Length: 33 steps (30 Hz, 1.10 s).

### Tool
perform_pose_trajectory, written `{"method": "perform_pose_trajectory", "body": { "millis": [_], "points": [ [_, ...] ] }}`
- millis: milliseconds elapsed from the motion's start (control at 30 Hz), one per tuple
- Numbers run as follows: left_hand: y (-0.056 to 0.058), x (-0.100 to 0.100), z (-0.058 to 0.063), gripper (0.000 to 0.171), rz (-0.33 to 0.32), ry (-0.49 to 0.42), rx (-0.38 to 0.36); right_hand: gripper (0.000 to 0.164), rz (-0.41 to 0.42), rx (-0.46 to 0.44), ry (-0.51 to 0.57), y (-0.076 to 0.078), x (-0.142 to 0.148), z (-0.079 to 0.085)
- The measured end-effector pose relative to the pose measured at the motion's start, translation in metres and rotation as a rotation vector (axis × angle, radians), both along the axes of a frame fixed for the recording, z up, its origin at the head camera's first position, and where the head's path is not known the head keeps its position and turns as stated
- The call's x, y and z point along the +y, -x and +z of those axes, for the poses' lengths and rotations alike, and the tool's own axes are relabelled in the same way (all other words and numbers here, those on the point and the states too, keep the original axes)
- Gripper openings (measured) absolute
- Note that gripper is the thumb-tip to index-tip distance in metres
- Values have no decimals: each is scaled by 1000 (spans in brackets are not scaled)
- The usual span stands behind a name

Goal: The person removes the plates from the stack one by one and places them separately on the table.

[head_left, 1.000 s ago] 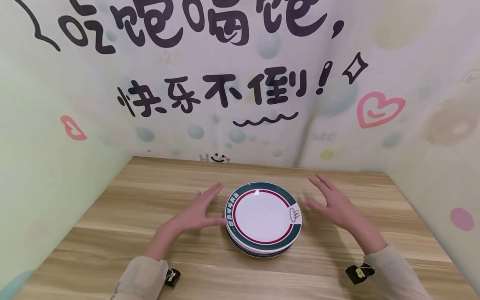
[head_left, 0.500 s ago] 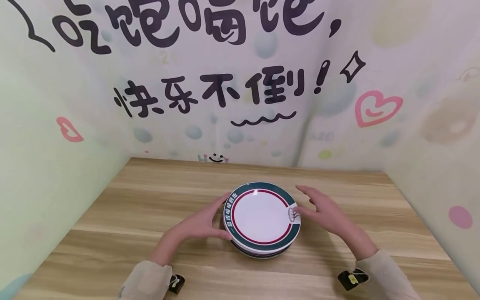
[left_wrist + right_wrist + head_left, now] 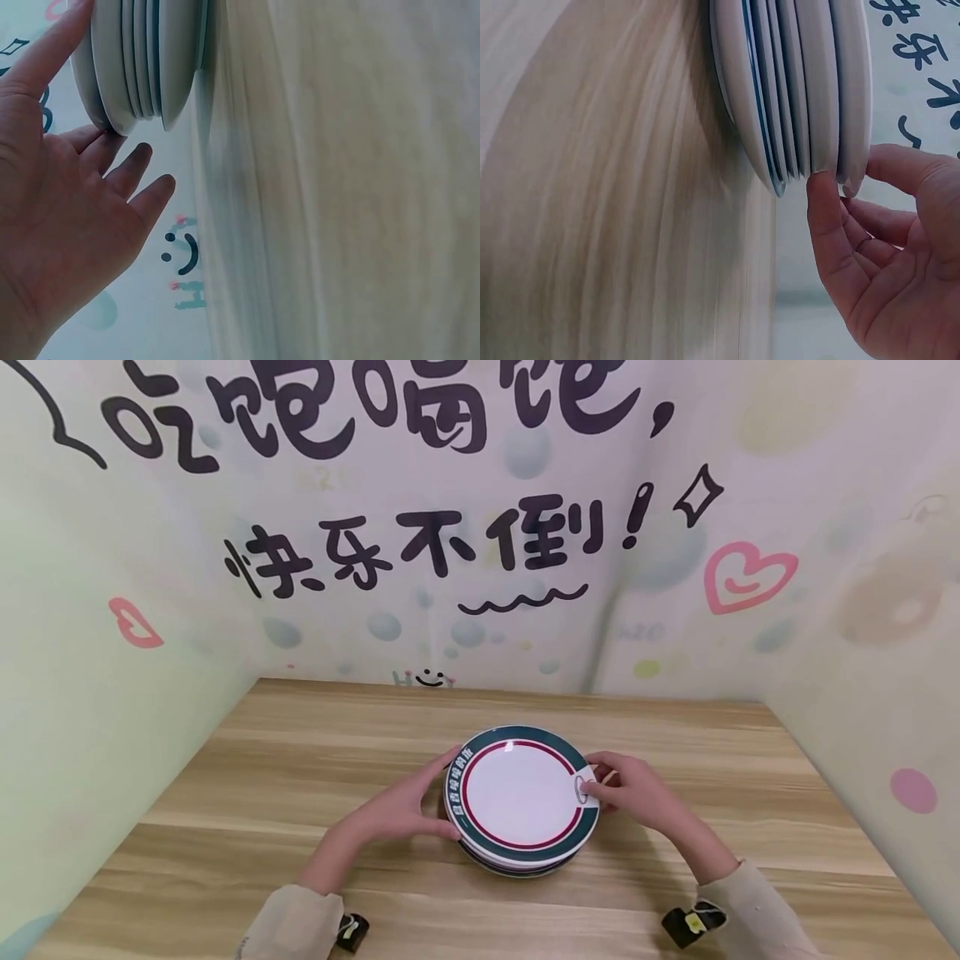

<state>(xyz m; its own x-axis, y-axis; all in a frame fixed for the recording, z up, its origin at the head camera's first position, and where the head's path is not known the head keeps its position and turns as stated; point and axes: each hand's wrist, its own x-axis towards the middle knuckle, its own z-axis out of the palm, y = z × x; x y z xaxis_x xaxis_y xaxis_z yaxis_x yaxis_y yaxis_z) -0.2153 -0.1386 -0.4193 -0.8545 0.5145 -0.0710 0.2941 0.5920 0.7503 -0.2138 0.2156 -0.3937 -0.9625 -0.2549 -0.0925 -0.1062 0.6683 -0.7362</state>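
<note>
A stack of several round plates stands on the wood-grain table. The top plate [image 3: 521,793] is white inside, with a thin red ring, a dark green rim band and printed characters. The edges of the lower plates [image 3: 780,90] show in the right wrist view. My left hand [image 3: 397,806] cups the left edge, its thumb on the near rim and fingers at the far rim; the ring and little fingers stay free. At the right edge my right hand [image 3: 637,789] pinches the top plate, thumb over the rim, fingers below. One fingertip touches the plate beneath it.
The table [image 3: 315,727] meets a printed back wall [image 3: 435,635] with large dark characters, hearts and dots. Pale side walls close in the left and right. Black wrist straps [image 3: 690,927] show at the beige sleeves [image 3: 750,914].
The left hand has come from beside the stack onto the left rim. The right hand has moved inward and down, and its fingers have curled around the right rim.
</note>
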Motion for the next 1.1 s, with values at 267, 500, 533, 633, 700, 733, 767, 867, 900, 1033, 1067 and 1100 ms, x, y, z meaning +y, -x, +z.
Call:
{"method": "perform_pose_trajectory", "body": {
  "millis": [267, 500, 533, 633, 700, 733, 767, 867, 900, 1033, 1067, 1100],
  "points": [
    [-2, 2, 2, 112, 18, 26, -15, 41, -62, -32, 70, 1, 1, -4],
    [-1, 5, 3, 112, -6, 25, -11, 45, -92, -146, 218, -3, 3, -1],
    [-1, 5, 3, 113, -8, 31, -9, 46, -99, -165, 237, -4, 3, 0],
    [-1, 7, 3, 114, -8, 59, -11, 46, -122, -205, 282, -5, 6, 4],
    [-1, 6, 3, 115, -1, 77, -17, 47, -127, -229, 312, -5, 7, 6],
    [-1, 6, 4, 115, 2, 82, -22, 47, -123, -236, 323, -5, 7, 7],
    [-1, 6, 4, 115, 5, 81, -27, 48, -119, -244, 335, -5, 8, 7],
    [-1, 5, 5, 115, 3, 71, -33, 50, -115, -265, 376, -5, 10, 7],
    [-1, 5, 5, 114, 3, 68, -34, 51, -116, -271, 390, -6, 11, 7],
    [-1, 6, 4, 113, 0, 60, -34, 53, -119, -277, 447, -6, 17, 9],
    [0, 7, 4, 112, 2, 61, -36, 53, -118, -274, 458, -7, 19, 10],
    [0, 7, 3, 112, 5, 62, -39, 53, -121, -271, 474, -7, 20, 11]
  ]
}}
